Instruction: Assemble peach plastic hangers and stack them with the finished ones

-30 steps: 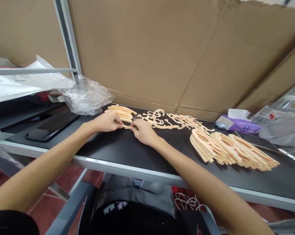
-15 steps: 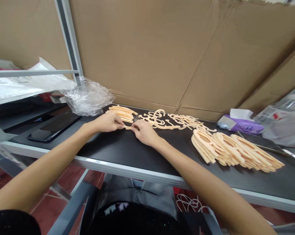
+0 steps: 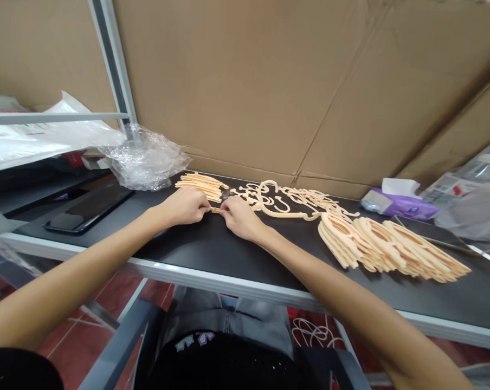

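Note:
My left hand (image 3: 183,207) and my right hand (image 3: 239,215) meet over the black tabletop (image 3: 155,244), their fingertips pinching a small peach plastic strip (image 3: 215,209) between them. Just behind my left hand lies a stack of similar long flat strips (image 3: 198,185). A loose tangle of curved, hook-shaped peach pieces (image 3: 271,199) sits beyond my right hand. Further right is a fanned pile of peach oval ring-shaped pieces (image 3: 385,249), out of reach of either hand's fingers.
A dark tablet (image 3: 89,206) lies at the table's left. Crumpled clear plastic film (image 3: 144,161) sits at the back left, and a purple tissue packet (image 3: 399,205) at the back right. Cardboard sheets (image 3: 245,81) line the wall, and a metal-edged table front runs below.
Both hands stay on the small strip, shifting only slightly, and the strip looks a little shorter between the fingers. The view has moved a little.

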{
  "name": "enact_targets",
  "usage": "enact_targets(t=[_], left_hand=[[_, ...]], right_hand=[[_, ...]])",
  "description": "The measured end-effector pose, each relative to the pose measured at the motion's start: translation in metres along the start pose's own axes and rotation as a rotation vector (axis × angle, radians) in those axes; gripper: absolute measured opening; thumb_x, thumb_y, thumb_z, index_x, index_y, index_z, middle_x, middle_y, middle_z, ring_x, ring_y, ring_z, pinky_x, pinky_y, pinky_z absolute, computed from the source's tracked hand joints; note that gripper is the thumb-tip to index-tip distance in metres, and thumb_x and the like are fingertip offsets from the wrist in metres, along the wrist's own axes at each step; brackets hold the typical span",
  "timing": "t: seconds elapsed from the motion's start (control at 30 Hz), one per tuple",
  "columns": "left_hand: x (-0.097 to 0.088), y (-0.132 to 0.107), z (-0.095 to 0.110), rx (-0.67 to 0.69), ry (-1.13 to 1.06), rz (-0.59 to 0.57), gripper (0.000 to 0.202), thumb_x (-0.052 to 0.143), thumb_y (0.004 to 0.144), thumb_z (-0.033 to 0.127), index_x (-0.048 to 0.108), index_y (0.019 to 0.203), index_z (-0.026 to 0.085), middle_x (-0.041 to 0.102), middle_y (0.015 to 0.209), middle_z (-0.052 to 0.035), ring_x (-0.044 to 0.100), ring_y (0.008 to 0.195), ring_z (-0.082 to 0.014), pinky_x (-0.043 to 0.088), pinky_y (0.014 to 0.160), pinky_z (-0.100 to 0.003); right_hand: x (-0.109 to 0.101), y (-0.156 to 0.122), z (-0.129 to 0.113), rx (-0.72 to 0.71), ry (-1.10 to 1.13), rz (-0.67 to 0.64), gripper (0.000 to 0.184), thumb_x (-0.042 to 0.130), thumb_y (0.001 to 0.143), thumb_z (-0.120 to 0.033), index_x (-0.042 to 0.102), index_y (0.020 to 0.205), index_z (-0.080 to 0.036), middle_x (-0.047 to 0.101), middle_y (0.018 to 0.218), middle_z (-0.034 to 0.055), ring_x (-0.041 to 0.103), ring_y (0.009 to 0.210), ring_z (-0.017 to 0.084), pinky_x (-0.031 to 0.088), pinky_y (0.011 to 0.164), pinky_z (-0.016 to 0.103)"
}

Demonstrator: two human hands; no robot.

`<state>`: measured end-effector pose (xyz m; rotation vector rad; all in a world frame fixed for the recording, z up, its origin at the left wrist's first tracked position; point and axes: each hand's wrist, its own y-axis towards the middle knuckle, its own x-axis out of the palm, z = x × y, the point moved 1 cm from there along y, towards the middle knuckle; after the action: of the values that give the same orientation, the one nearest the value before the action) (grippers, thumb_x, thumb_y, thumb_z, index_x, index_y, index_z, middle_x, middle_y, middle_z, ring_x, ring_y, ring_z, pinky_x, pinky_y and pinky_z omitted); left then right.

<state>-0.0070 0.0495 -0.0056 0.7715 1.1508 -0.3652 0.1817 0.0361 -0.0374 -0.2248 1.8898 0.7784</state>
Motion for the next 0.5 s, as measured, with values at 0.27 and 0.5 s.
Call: enact_targets(t=[0.27, 0.5], left_hand=[[0.005, -0.002, 0.017, 0.022, 0.423, -0.083, 0.03, 0.048, 0.085, 0.016, 0.075, 0.072, 0.014, 0.074, 0.08, -0.014, 0.065, 0.072, -0.0244, 0.037, 0.061, -0.032], [0.003, 0.003, 0.005, 0.065, 0.16, -0.088, 0.028, 0.054, 0.083, 0.02, 0.07, 0.061, 0.015, 0.069, 0.063, -0.0063, 0.055, 0.056, -0.0148, 0.034, 0.057, -0.026]], right_hand=[[-0.001, 0.002, -0.001, 0.038, 0.077, 0.021, 0.015, 0.056, 0.088, -0.007, 0.059, 0.078, -0.017, 0.064, 0.087, 0.0079, 0.056, 0.088, 0.02, 0.043, 0.083, 0.031], [-0.001, 0.001, 0.0, 0.017, 0.126, 0.039, 0.018, 0.057, 0.085, -0.005, 0.055, 0.074, -0.019, 0.061, 0.082, 0.0057, 0.055, 0.084, 0.02, 0.043, 0.08, 0.033]])
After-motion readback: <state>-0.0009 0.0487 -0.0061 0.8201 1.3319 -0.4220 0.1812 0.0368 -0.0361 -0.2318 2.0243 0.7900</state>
